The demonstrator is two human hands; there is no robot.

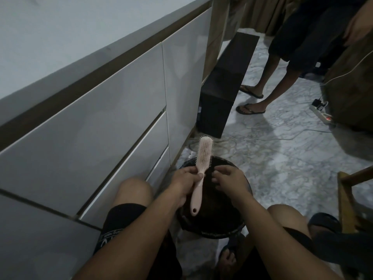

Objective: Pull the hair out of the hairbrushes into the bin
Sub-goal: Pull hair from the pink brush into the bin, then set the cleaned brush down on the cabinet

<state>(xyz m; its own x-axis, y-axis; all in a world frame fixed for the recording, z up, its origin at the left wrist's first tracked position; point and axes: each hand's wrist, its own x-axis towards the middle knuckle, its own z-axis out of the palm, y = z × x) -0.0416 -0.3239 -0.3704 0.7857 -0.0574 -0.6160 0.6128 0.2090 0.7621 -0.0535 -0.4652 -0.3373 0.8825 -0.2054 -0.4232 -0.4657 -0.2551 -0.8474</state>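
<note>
Marble floor (282,158), black bin (238,225) between knees; left hand (186,179) fingers pinching pink hairbrush (200,174) over bin, right hand (229,178) fingers curled loosely beside brush

One hairbrush (202,166), one bin (212,225), two hands.

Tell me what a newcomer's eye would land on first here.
The pink hairbrush stands out, held near its neck by the left hand over the black bin between the knees. The right hand pinches at the bristle side. Further back, a second person's legs in sandals stand on the marble floor.
</note>
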